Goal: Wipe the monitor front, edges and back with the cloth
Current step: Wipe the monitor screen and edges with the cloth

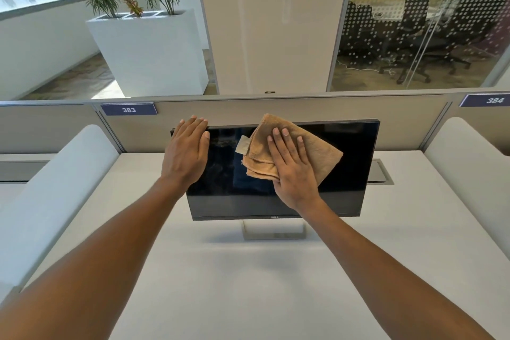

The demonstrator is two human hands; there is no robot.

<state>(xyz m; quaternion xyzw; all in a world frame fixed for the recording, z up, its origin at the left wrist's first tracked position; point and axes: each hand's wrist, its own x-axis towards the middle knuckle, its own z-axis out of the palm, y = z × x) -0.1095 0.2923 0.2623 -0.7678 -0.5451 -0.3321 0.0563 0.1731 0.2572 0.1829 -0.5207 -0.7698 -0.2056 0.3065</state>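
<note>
Reaching forward over the white desktop (pixel 248 284), both bare forearms are extending from its near edge toward the monitor (pixel 350 174). The monitor is standing on its stand (pixel 273 232) past the middle of the desktop, close to the far edge.

Progress, as judged: the front face is being wiped now. Smudges are showing on the dark screen left of the cloth (pixel 320 152), so the front is looking unfinished. Nothing is indicating that the edges or back are done; both are being counted as outstanding.

The right hand (pixel 292 171) is lying flat on the folded tan cloth, four fingers straight and spread, pressing it against the upper middle of the screen. It is not clutching the fabric. Its thumb is hidden, so whether it is tucking under a fold cannot be told. The cloth's top corner is overlapping the monitor's upper edge.

The left hand (pixel 185 154) is likewise lying open, palm flat on the monitor's upper left corner, fingertips reaching over the top edge. It is holding nothing and is apparently steadying the panel.

Behind the monitor, a grey partition (pixel 234 110) is running along the desktop's far edge, bearing a label reading 383 (pixel 129 110). Beyond it a white planter (pixel 154 55) is standing.
</note>
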